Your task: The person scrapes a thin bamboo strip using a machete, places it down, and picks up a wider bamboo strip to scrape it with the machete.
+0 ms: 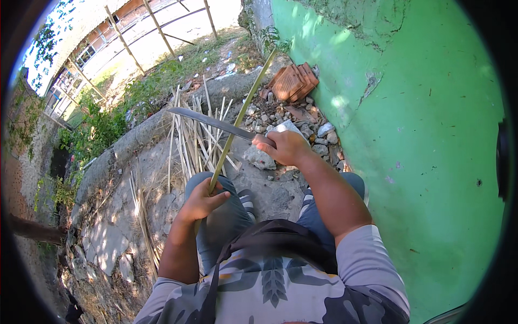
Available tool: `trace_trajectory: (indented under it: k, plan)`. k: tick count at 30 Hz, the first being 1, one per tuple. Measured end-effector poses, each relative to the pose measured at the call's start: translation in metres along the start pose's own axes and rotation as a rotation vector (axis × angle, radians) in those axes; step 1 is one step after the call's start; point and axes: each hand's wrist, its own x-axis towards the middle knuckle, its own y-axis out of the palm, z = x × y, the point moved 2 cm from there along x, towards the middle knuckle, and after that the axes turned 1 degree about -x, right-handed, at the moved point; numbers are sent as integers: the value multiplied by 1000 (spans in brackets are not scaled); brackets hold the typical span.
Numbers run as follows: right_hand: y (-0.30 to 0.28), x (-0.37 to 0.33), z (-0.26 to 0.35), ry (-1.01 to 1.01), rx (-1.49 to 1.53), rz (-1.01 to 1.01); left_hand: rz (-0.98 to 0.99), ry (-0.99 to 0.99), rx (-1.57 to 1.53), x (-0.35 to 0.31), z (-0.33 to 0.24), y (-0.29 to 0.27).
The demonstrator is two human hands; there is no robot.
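Grey patterned shirt is being seen closest to the lens, with blue jeans just beyond it. A long bamboo stick is being gripped near its lower end by the left hand, fingers clenched around it above the left knee. The stick is being held tilted, running up and away toward the green wall. A machete is being grasped by its handle in the right hand, fist closed. The blade is being held roughly level, pointing to the person's left, and is being crossed over the stick at about mid-length; whether the edge is touching cannot be told. A pile of split bamboo strips is being seen on the concrete ground behind the blade. Stacked red roof tiles and stone rubble are being seen at the wall's foot.
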Motion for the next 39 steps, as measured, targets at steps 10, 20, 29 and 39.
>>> trace_trajectory:
  k: [10, 20, 29, 39]
  plan:
    - [-9, 1, 9, -84, -55, 128, 14, -15, -22, 0, -5, 0]
    - [-7, 3, 3, 79, 70, 67, 18, -38, -30, -1, -5, -2]
    - [-7, 3, 1, -6, -28, 137, 20, 20, -6, 2, 0, -1]
    - [-10, 5, -5, -7, -39, 154, 9, 9, -39, 0, 1, 0]
